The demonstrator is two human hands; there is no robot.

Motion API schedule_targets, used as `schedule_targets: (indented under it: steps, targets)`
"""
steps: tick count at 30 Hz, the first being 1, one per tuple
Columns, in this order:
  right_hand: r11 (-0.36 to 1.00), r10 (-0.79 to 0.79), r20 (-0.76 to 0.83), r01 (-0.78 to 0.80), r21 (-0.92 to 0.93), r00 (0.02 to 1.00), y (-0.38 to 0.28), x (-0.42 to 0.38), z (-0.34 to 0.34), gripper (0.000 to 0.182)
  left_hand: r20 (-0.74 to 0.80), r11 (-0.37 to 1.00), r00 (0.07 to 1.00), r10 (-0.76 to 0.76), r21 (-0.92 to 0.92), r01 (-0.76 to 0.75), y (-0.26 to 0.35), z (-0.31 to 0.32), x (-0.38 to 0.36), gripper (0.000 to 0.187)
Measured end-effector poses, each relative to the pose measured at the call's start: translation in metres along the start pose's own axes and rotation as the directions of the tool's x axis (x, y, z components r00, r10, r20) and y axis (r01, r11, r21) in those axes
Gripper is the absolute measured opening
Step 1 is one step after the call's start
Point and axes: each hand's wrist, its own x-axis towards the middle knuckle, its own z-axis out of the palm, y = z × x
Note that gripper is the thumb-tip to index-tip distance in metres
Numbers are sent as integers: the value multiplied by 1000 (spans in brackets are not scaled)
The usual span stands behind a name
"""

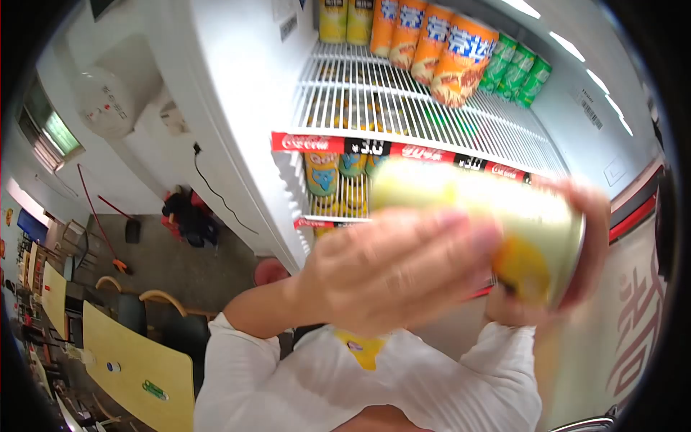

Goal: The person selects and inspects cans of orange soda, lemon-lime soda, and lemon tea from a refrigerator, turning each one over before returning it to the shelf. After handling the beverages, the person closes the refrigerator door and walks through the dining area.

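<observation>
A pale yellow-green can (479, 205), blurred by motion, is held tilted on its side in front of the open fridge. My left hand (403, 266) lies against its near side, fingers pressed together along it. Around the can's right end wraps my right hand (586, 230), mostly hidden behind it. Behind them, on the white wire shelf (417, 108), stand several orange cans (461, 61), several green cans (515, 72) and pale yellow cans (345, 20) at the left. Yellow and blue cans (322, 173) show on the shelf below.
The fridge's white side wall (223, 93) rises to the left. Farther left are yellow tables (137, 367), chairs (162, 299), a white tank (108, 101) on the wall and a seated person in dark clothes (191, 216). A red-handled broom (119, 266) leans nearby.
</observation>
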Motion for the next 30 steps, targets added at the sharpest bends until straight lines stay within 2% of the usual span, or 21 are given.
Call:
schedule_targets:
  steps: [1,3,5,7,8,9,10,11,12,13,14,17,19,20,22,23,25,26,28,29,30]
  targets:
    - [999,-42,-82,44,21,996,0,-17,0,77,-33,997,999,19,-71,-21,10,4,-8,20]
    - [989,-1,-104,16,146,995,1,-56,2,73,124,962,992,30,-274,5,21,-3,-36,19]
    - [948,201,225,-248,201,953,-9,-84,-11,68,244,924,969,45,-380,52,25,0,-74,22]
    - [854,375,444,-489,175,814,-7,-112,-4,66,310,899,950,45,-428,97,29,0,-114,24]
    - [791,444,508,-589,166,738,-2,-133,6,67,445,877,894,-50,-409,253,32,-3,-133,28]
    - [747,502,501,-646,158,704,0,-158,18,67,570,841,810,-136,-366,399,34,0,-148,32]
    - [699,557,496,-699,153,666,3,-180,32,67,571,840,810,-133,-370,398,35,6,-163,32]
    - [713,572,494,-695,95,655,6,-191,42,66,654,802,724,-220,-301,516,35,11,-177,36]
    - [631,655,495,-774,55,570,5,-203,52,63,728,750,617,-299,-221,624,37,16,-189,40]
    - [625,678,481,-781,22,556,9,-215,62,62,808,687,490,-327,-153,711,39,21,-199,44]
    - [619,698,465,-785,-11,544,15,-226,72,62,811,683,487,-325,-155,713,42,26,-209,44]
    - [564,789,346,-822,-80,508,40,-266,97,58,893,561,344,-288,-134,817,47,39,-225,40]
    - [554,830,256,-786,-274,495,68,-312,114,55,901,564,348,-259,-152,812,49,41,-228,39]
    - [556,829,258,-785,-274,497,85,-326,121,55,911,566,344,-226,-165,808,50,41,-229,38]
    - [371,870,416,-908,-194,267,117,-342,138,44,918,546,326,-224,-159,822,51,40,-231,37]
    - [371,869,416,-909,-191,267,126,-347,147,44,925,530,310,-220,-154,834,50,40,-232,36]
    - [672,738,147,-699,-244,659,142,-360,167,38,920,533,322,-223,-162,830,47,40,-232,34]
    - [627,777,307,-635,-451,550,152,-369,173,41,913,534,338,-227,-173,828,44,40,-232,33]
    - [690,710,255,-577,-437,657,162,-372,186,56,924,506,293,-246,-136,852,41,37,-228,32]
    - [688,720,295,-587,-427,629,168,-374,188,56,933,468,247,-262,-101,878,40,34,-227,31]
    - [684,728,334,-598,-417,599,172,-373,190,56,932,475,248,-266,-98,875,39,32,-227,31]
